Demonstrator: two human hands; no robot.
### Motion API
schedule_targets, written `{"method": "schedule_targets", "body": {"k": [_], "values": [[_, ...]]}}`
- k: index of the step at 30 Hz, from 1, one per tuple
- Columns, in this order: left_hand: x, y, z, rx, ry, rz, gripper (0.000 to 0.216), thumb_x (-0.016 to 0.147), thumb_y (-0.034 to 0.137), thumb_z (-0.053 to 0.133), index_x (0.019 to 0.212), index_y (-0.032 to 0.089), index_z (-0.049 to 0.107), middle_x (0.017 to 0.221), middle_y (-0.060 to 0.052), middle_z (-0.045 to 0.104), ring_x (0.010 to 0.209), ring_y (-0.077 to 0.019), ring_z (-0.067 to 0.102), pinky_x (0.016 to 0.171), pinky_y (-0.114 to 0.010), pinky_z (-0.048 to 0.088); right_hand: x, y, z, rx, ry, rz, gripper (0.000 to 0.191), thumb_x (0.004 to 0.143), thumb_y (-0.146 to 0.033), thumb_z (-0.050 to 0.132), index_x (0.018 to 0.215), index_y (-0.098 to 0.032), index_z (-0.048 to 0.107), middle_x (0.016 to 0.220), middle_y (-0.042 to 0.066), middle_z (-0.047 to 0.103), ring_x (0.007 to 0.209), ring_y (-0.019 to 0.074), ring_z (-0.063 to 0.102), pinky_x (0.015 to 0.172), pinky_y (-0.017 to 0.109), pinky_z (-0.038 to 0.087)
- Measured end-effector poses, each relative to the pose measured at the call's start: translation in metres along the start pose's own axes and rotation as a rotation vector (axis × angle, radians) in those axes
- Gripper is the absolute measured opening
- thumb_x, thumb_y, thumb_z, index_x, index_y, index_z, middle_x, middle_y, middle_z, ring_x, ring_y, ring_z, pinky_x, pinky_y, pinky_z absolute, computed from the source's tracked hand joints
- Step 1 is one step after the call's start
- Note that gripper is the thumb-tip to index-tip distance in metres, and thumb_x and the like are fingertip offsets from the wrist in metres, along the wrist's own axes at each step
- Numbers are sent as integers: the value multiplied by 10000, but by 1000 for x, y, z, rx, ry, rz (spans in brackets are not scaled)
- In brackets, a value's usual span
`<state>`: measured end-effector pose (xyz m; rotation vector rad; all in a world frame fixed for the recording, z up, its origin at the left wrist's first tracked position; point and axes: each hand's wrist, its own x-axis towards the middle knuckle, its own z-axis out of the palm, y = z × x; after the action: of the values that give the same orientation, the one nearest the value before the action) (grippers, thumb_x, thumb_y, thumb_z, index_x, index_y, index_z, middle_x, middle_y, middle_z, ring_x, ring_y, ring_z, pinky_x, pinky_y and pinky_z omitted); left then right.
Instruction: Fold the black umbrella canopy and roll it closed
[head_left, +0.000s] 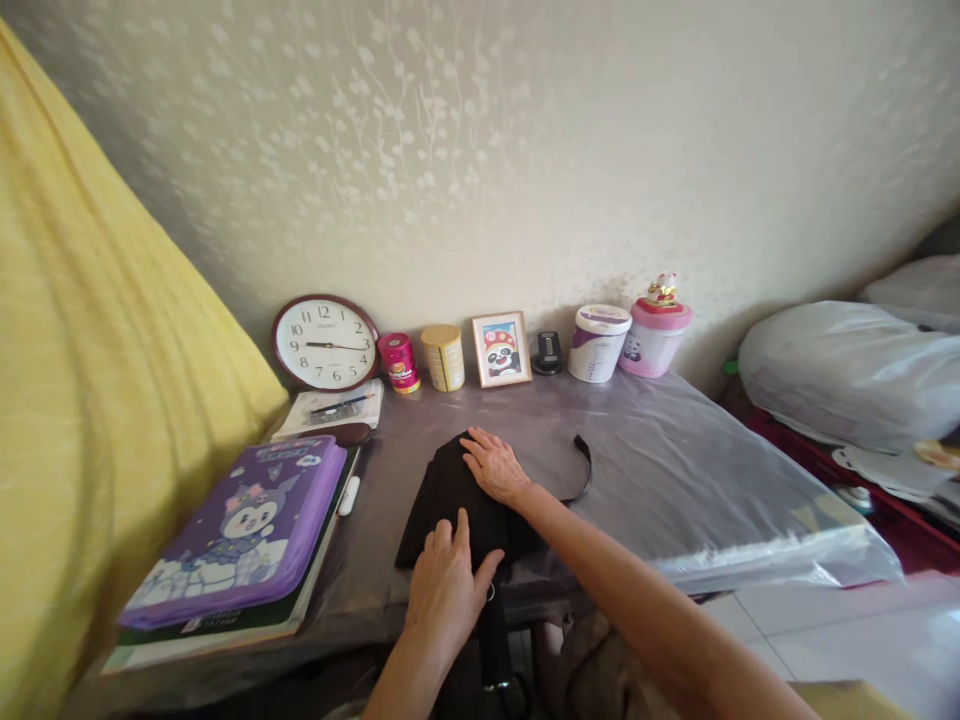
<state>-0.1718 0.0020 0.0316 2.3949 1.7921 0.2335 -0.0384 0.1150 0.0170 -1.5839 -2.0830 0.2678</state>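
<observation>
A black cloth bag [439,495] lies folded on the table covered with clear plastic [675,470]. My left hand [444,590] rests flat on its near end, fingers stretched out. My right hand [495,465] lies flat on its far end, fingers spread. A black strap [581,470] curls away to the right of the bag, and another strap with a buckle [495,640] hangs over the table's front edge.
A purple cartoon case [240,530] lies on books at the left. Along the wall stand a round clock [325,343], a red tin [399,363], a gold tin [443,357], a framed panda picture [502,349], a white tub [598,343] and a pink jar [654,335]. A yellow curtain [90,380] hangs left.
</observation>
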Motion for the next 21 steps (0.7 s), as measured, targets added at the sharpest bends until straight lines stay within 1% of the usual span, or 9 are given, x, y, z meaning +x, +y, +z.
{"method": "schedule_targets", "body": {"k": [3,6,9,11,13,15,18,21], "values": [[-3,2,-2,-21,-73,-73,636,874,493,371,1349,69,369,1096,-183,578,921,-282,617,701,-331,483,3,2,-7,-35,20,63,409,911,-281,415,1310,-191,444,1423,98,377,1287,233,341,1041,425,266],[-4,2,-5,-64,-157,-121,652,883,508,331,1388,96,300,1079,-175,614,867,-275,652,678,-321,480,-7,-1,-17,-60,29,110,441,913,-298,396,1334,-168,400,1427,124,356,1268,258,357,1018,442,287],[-4,1,-7,-113,-224,-133,670,890,514,304,1407,93,247,997,-172,666,874,-296,659,686,-346,478,-23,-11,-20,-69,-25,115,459,897,-324,424,1317,-140,415,1376,145,419,1233,268,400,983,413,335],[-4,0,-6,-139,-255,-134,688,888,528,290,1417,94,215,944,-174,689,866,-307,665,683,-363,476,-31,-18,-19,-73,-67,118,499,874,-348,465,1305,-98,427,1365,173,423,1206,295,425,951,404,367],[-4,-2,-4,-161,-274,-131,723,876,541,314,1426,94,174,927,-184,697,854,-313,671,678,-366,474,-35,-24,-17,-76,-91,136,530,863,-361,481,1303,-72,423,1377,196,399,1184,326,435,918,414,391],[-5,-3,-1,-208,-285,-119,774,853,534,376,1434,90,122,936,-191,697,850,-310,673,664,-349,472,-35,-28,-16,-77,-104,160,530,860,-355,483,1305,-77,419,1385,201,385,1169,339,443,899,423,400],[-5,-3,4,-326,-288,-104,839,824,466,465,1434,63,54,941,-181,701,846,-284,678,645,-306,469,-32,-28,-17,-68,-119,180,524,855,-351,486,1303,-88,417,1381,197,390,1160,335,453,905,425,390],[-5,1,7,-400,-283,-110,872,807,387,511,1428,34,11,933,-168,705,828,-254,682,655,-282,467,-32,-25,-19,-52,-132,195,531,861,-352,472,1308,-76,399,1375,200,392,1159,324,463,921,418,373]]}}
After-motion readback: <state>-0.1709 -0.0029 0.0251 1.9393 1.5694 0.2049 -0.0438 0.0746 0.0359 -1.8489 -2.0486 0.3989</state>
